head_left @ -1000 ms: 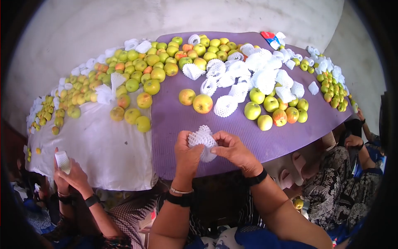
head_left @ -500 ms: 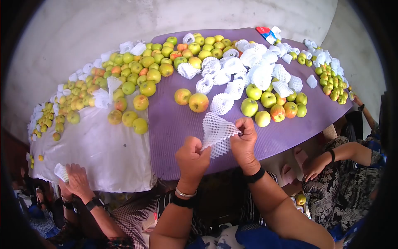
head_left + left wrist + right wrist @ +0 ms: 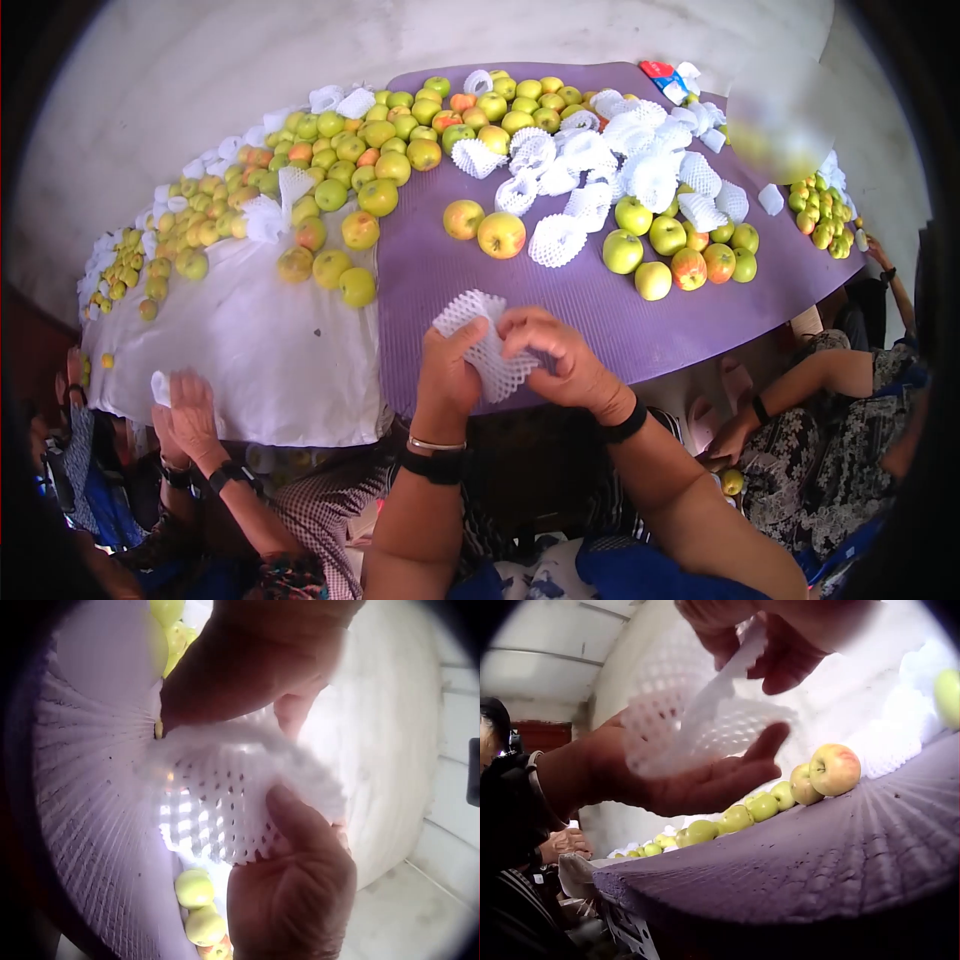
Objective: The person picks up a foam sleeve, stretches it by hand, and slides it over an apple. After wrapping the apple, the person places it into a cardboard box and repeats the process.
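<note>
"Where's the foam sleeve (image 3: 490, 352)?"
"Between my hands, over the near edge of the purple mat (image 3: 430, 290): at two o'clock from my left hand (image 3: 450, 372), ten o'clock from my right (image 3: 572, 368)."
"How are you holding it?"
"My left grips it, thumb over the near face. My right pinches its edge, thumb on one side, bent fingers round the other; they blur a bit."
"And around it?"
"Two apples (image 3: 501, 235) apart from it at twelve, loose sleeves (image 3: 588, 205) at one, more apples (image 3: 689, 268) at two."
</note>
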Demonstrator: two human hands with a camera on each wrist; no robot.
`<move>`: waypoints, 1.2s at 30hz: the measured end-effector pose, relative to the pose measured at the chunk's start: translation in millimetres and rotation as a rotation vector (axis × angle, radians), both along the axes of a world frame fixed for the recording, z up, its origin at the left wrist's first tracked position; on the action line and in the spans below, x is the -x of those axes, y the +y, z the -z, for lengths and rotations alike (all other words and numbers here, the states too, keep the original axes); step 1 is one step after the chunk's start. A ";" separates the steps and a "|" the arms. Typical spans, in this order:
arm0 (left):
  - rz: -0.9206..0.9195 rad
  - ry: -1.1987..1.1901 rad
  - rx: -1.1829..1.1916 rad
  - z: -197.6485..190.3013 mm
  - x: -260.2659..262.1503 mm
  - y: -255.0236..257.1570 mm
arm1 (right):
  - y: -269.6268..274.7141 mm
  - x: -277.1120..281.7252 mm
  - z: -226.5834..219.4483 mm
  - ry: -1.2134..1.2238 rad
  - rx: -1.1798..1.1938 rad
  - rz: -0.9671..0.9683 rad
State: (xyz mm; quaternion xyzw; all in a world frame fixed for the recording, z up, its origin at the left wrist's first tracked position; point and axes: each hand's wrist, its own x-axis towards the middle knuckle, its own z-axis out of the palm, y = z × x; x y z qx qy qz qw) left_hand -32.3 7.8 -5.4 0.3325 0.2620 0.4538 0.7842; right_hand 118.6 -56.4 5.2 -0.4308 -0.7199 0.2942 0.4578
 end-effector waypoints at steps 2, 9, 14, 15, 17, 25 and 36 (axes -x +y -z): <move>-0.138 0.295 -0.422 10.0 11.3 6.3 | -2.5 3.3 -3.9 0.562 0.185 0.000; -0.069 0.084 -0.201 29.9 -13.4 -5.0 | 10.6 13.6 58.2 0.419 0.303 0.011; 0.038 -0.051 -0.232 18.9 -14.1 -8.4 | 0.8 8.1 40.3 0.519 0.435 -0.087; 0.122 -0.132 -0.337 13.9 -14.4 -10.2 | -5.5 6.2 32.7 0.511 0.550 -0.123; 0.153 -0.141 -0.315 2.4 -16.5 -20.1 | -13.5 7.8 30.2 0.503 0.657 -0.152; 0.027 0.165 -0.387 -2.6 -16.3 -41.3 | -22.4 26.9 63.6 0.425 0.461 -0.069; 0.099 -0.254 -0.293 -4.4 5.6 -21.3 | -25.2 52.2 46.8 0.021 0.191 0.322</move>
